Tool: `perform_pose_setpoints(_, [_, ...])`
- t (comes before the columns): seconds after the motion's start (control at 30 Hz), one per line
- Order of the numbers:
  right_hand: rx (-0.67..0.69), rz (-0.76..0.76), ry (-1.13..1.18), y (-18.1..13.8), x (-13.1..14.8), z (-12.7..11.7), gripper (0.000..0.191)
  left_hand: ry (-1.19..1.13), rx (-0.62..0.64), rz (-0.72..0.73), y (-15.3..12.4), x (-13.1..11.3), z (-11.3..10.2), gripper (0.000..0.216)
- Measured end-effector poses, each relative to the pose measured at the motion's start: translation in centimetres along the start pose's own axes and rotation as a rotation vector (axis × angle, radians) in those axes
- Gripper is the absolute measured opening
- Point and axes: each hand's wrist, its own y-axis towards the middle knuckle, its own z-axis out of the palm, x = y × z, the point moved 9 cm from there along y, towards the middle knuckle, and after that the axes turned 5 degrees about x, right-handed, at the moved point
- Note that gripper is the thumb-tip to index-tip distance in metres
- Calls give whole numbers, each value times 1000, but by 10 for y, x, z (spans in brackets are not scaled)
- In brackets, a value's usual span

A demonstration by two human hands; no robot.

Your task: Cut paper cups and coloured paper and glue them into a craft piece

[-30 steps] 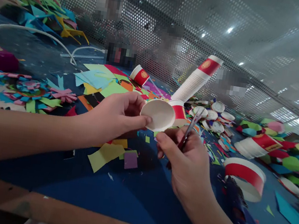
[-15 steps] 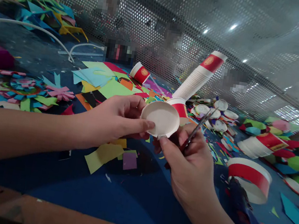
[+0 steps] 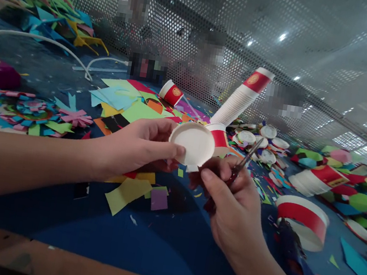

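A round white paper cup bottom (image 3: 193, 143) with a low, ragged rim is pinched in my left hand (image 3: 154, 144), thumb on its inner face. A small torn flap sticks out at its lower edge. My right hand (image 3: 235, 197) is closed around scissors (image 3: 245, 161), whose blades point up and away from the cup bottom. The right thumb and fingertips are beside the flap; whether they touch it I cannot tell. Behind the cup bottom stands a red and white paper cup piece (image 3: 219, 138).
A tall stack of paper cups (image 3: 240, 100) leans at the back, near a tipped cup (image 3: 171, 93). Coloured paper scraps (image 3: 128, 196) cover the blue table (image 3: 100, 240). At right lie a cut cup ring (image 3: 303, 217) and a dark blue glue gun (image 3: 300, 258). Paper flowers (image 3: 34, 109) lie left.
The cup bottom has shifted slightly left and tilted. Its lower flap now stands out more, and the right fingers have moved a little away from the rim.
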Motion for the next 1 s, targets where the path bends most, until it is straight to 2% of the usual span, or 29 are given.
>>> perform_pose_setpoints(0.13, [-22,39,6,0,-5,0,23,-20,-56,-57,-2,3,-4,12])
perform_pose_setpoints(0.33, [-4,55,68,-1,-4,8,26,13,-83,-88,-4,6,-2,25])
perform_pose_setpoints(0.63, [-8,100,159,1,-9,10,29,4,0,-40,-4,8,4,42])
perform_pose_setpoints(1.0, [32,312,306,-2,-24,19,27,139,25,76,-3,3,2,39])
